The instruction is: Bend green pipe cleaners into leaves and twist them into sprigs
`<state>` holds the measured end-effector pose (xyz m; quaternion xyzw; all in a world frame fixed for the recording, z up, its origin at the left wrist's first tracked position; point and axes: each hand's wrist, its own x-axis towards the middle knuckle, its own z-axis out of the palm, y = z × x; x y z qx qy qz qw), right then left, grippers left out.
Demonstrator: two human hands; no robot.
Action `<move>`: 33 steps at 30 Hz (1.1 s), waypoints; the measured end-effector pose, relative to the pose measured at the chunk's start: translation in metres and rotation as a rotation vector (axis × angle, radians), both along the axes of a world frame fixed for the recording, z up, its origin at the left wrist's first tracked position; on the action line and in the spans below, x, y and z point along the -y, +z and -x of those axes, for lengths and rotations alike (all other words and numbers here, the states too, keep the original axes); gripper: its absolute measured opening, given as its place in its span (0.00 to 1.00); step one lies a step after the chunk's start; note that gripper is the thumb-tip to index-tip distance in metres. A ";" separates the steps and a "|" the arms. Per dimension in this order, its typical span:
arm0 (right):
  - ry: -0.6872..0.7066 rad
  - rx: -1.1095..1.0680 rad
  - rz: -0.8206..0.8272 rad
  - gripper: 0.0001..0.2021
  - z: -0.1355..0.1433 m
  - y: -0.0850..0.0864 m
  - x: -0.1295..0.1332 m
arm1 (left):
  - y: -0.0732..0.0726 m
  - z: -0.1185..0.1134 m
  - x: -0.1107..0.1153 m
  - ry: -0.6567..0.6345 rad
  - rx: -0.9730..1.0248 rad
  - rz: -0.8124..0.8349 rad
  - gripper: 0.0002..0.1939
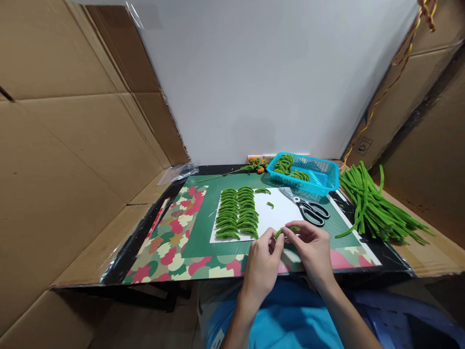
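Note:
Between the fingertips of both hands is a short, curved piece of green pipe cleaner (279,233). My left hand (262,259) pinches its left end, while my right hand (313,246) grips it farther right, where a green tip shows past the fingers. Both hands are closed, just above the front edge of a white sheet (279,211). Curved green leaf-like pieces (227,215) lie in two neat columns on the sheet's left half. A single curved piece (262,191) and a small bent bit (270,205) rest apart to their right. Black-handled scissors (308,209) lie partly open beyond my right hand.
A blue basket (329,177) holding more green pieces stands at the back. Long green pipe cleaners (378,208) are heaped at right. An orange-flowered stem (257,165) lies behind the green mat (203,213). Cardboard walls (72,145) enclose the sides.

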<state>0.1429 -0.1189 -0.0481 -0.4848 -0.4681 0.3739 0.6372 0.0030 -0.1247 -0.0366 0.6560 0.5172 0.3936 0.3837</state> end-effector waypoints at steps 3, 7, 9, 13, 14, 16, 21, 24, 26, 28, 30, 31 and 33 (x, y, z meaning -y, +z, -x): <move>0.035 -0.012 0.002 0.10 0.000 -0.001 -0.001 | -0.002 0.000 0.000 -0.004 0.012 0.017 0.17; 0.069 0.017 0.000 0.08 -0.001 -0.002 -0.002 | -0.002 0.000 -0.001 0.014 0.027 0.020 0.14; 0.082 0.044 0.005 0.08 -0.002 -0.003 -0.002 | -0.001 0.000 0.000 0.025 0.031 0.017 0.14; 0.115 0.071 0.020 0.07 0.000 -0.004 0.000 | 0.000 -0.001 0.001 0.028 0.024 0.008 0.14; 0.115 0.096 0.021 0.07 0.001 -0.003 0.001 | 0.000 -0.001 0.002 0.028 0.025 0.006 0.14; 0.082 0.207 0.006 0.05 0.003 -0.002 0.005 | -0.001 -0.002 0.003 0.037 0.039 0.009 0.14; -0.009 0.505 -0.126 0.02 -0.003 0.017 -0.011 | -0.002 -0.002 0.004 0.077 0.102 0.021 0.22; 0.043 0.687 -0.178 0.04 -0.015 0.035 -0.049 | -0.001 -0.001 0.005 0.067 0.076 -0.010 0.17; 0.140 0.877 -0.114 0.05 -0.021 0.045 -0.080 | -0.001 -0.001 0.005 0.050 0.037 -0.020 0.13; 0.208 0.940 -0.103 0.06 -0.023 0.050 -0.108 | -0.001 0.000 0.006 0.037 0.012 -0.024 0.13; 0.269 0.974 -0.109 0.08 -0.022 0.048 -0.129 | 0.000 0.000 0.006 0.038 0.002 -0.033 0.13; 0.292 0.985 -0.112 0.08 -0.021 0.045 -0.136 | 0.000 0.000 0.006 0.039 -0.002 -0.036 0.14; 0.318 1.002 -0.111 0.08 -0.020 0.037 -0.145 | 0.001 0.000 0.007 0.035 -0.012 -0.037 0.14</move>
